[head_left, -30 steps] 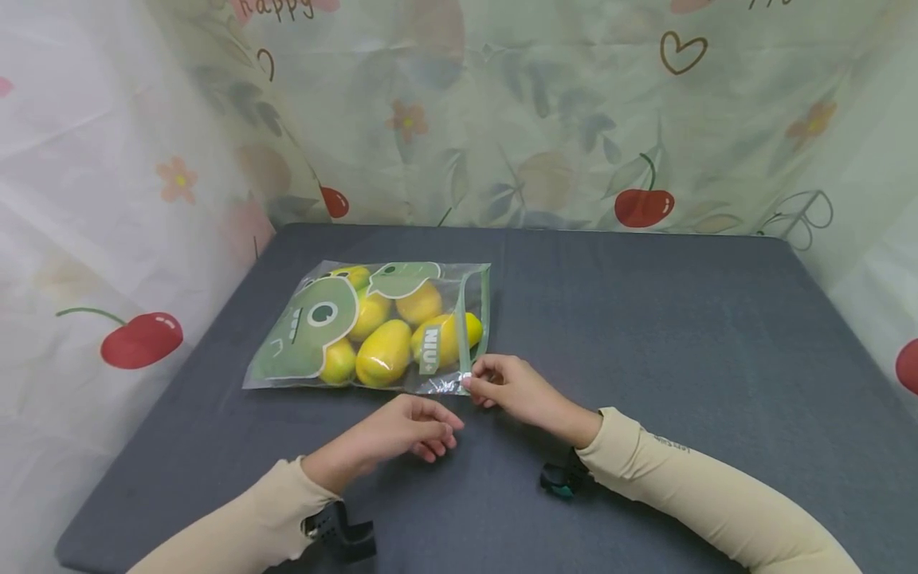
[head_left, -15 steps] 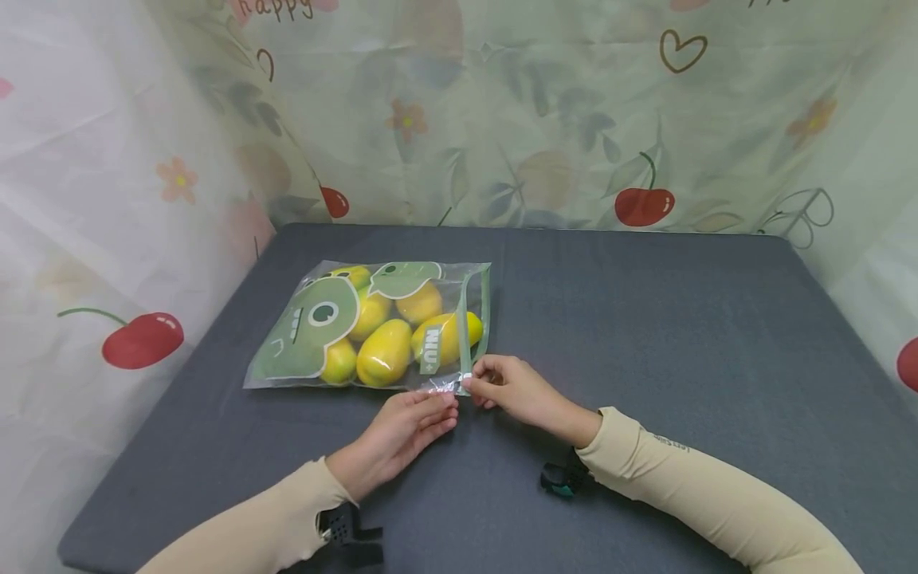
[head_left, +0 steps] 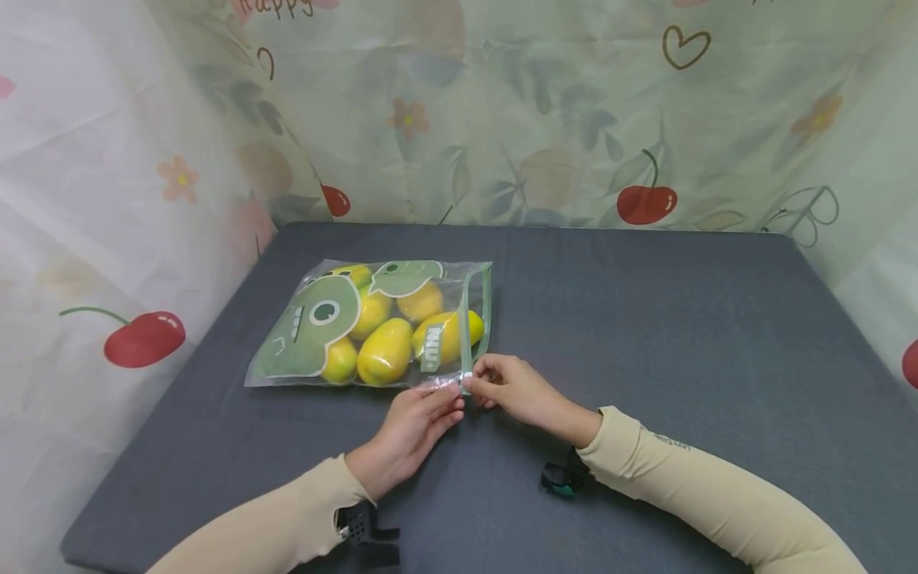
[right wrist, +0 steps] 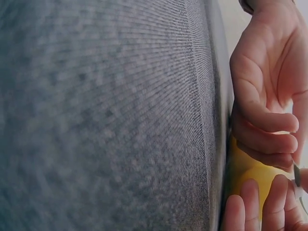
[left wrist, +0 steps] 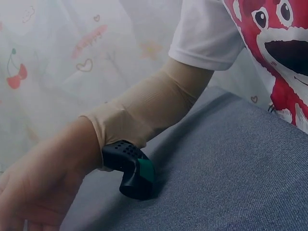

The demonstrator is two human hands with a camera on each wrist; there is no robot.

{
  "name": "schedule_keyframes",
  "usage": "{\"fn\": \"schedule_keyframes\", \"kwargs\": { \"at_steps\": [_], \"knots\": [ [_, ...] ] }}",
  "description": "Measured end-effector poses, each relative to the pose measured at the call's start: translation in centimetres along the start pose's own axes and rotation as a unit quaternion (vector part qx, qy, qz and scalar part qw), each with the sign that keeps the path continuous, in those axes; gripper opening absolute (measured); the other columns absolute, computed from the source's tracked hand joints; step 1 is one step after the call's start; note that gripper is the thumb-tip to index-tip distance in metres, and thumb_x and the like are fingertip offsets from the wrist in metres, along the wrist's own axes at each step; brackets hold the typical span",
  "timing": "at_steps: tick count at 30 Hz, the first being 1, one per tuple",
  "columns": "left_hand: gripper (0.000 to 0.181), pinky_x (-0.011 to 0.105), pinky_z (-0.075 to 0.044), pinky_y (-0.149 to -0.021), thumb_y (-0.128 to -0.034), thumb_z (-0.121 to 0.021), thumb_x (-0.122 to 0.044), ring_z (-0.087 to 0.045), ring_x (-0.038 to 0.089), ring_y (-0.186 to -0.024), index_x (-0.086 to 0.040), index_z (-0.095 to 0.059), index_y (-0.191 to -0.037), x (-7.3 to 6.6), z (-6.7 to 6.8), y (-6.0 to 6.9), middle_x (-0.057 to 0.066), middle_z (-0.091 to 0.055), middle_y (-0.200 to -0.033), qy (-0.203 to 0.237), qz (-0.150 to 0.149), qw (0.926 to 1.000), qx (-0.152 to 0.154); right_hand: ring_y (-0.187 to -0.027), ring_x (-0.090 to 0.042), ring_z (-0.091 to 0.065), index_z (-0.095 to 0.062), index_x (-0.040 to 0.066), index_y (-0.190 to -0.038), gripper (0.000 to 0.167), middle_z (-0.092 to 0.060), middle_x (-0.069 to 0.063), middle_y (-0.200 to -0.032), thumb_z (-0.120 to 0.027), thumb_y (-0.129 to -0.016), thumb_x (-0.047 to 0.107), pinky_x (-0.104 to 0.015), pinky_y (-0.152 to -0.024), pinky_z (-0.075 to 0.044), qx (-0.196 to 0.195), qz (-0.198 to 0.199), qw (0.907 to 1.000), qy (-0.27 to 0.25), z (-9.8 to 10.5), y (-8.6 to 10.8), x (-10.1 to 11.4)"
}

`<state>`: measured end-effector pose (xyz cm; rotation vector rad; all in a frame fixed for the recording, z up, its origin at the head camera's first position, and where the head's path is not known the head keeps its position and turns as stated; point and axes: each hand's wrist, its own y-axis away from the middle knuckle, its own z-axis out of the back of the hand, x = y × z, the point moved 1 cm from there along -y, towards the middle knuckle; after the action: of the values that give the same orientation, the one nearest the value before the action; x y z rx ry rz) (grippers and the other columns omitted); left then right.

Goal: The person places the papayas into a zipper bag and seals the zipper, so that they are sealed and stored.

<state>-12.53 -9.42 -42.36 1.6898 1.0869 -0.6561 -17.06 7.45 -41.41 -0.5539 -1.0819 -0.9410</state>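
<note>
A clear zip bag [head_left: 448, 292] with a green cartoon print lies flat on the dark table, left of centre in the head view. Several yellow, mango-like fruits [head_left: 385, 351] are inside it. My left hand [head_left: 411, 426] pinches the bag's near edge close to its right corner. Right beside it, my right hand [head_left: 519, 389] pinches that corner at the end of the green zip strip [head_left: 465, 319], by a small white tab. In the right wrist view the left hand [right wrist: 269, 82] hangs over the right hand's fingertips [right wrist: 275, 197], a yellow fruit behind. The left wrist view shows the right hand [left wrist: 43, 178].
The dark cloth-covered table [head_left: 645, 319] stretches right and behind the bag. Printed curtains [head_left: 502, 119] stand around its back and sides. Black wrist cameras [head_left: 564, 478] hang below both wrists, close over the table.
My left hand has moved up and right from beside the bag to its near edge and now pinches it. The right hand has stayed at the corner; the bag has barely moved.
</note>
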Motion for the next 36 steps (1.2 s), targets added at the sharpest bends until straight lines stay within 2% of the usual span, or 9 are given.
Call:
{"fn": "schedule_keyframes", "kwargs": {
  "at_steps": [5, 10, 17, 26, 36],
  "knots": [
    [0.033, 0.018, -0.055, -0.073, -0.0951, -0.06, -0.009, -0.061, 0.007, -0.077, 0.011, -0.053, -0.12, 0.1, -0.2, 0.0, 0.005, -0.06, -0.091, 0.002, -0.011, 0.9999, -0.004, -0.069, -0.016, -0.064, -0.061, 0.002, -0.089, 0.018, -0.065, -0.005, -0.075, -0.062, -0.095, 0.019, -0.032, -0.066, -0.057, -0.002, -0.007, 0.9999, -0.015, -0.1, 0.0, 0.0],
    [0.021, 0.016, -0.054, -0.069, -0.0938, -0.057, -0.003, -0.059, 0.006, -0.071, 0.01, -0.057, -0.111, 0.1, -0.5, -0.2, 0.002, -0.061, -0.085, 0.005, -0.033, 0.9993, -0.015, -0.07, -0.014, -0.064, -0.062, -0.002, -0.091, 0.02, -0.067, -0.011, -0.078, -0.061, -0.095, 0.017, -0.033, -0.069, -0.058, -0.003, -0.025, 0.9987, -0.044, -0.4, 0.2, 0.4],
    [0.014, 0.015, -0.053, -0.066, -0.0926, -0.055, 0.0, -0.058, 0.005, -0.067, 0.009, -0.059, -0.103, 0.0, -0.6, -0.3, 0.001, -0.061, -0.081, 0.005, -0.051, 0.9983, -0.03, -0.066, -0.014, -0.063, -0.063, -0.004, -0.09, 0.021, -0.066, -0.005, -0.073, -0.059, -0.096, 0.016, -0.033, -0.065, -0.058, -0.014, -0.04, 0.9973, -0.06, -0.4, -0.2, 0.7],
    [0.009, 0.016, -0.053, -0.066, -0.0914, -0.056, 0.0, -0.058, 0.006, -0.066, 0.006, -0.06, -0.097, -0.1, -0.6, -0.2, 0.0, -0.059, -0.078, 0.0, -0.056, 0.9978, -0.035, -0.066, -0.011, -0.061, -0.063, -0.007, -0.092, 0.021, -0.064, -0.004, -0.071, -0.06, -0.095, 0.013, -0.029, -0.064, -0.057, -0.025, -0.056, 0.9936, -0.094, 0.2, -1.6, 0.7],
    [0.014, 0.017, -0.053, -0.067, -0.0915, -0.058, -0.001, -0.058, 0.006, -0.069, 0.009, -0.059, -0.101, 0.0, -0.5, 0.0, 0.002, -0.059, -0.079, -0.018, -0.056, 0.9978, -0.031, -0.066, -0.013, -0.062, -0.063, -0.011, -0.095, 0.021, -0.066, -0.008, -0.073, -0.062, -0.093, 0.01, -0.029, -0.065, -0.058, -0.056, -0.069, 0.9901, -0.109, 1.1, -3.0, 0.4]
  ]
}}
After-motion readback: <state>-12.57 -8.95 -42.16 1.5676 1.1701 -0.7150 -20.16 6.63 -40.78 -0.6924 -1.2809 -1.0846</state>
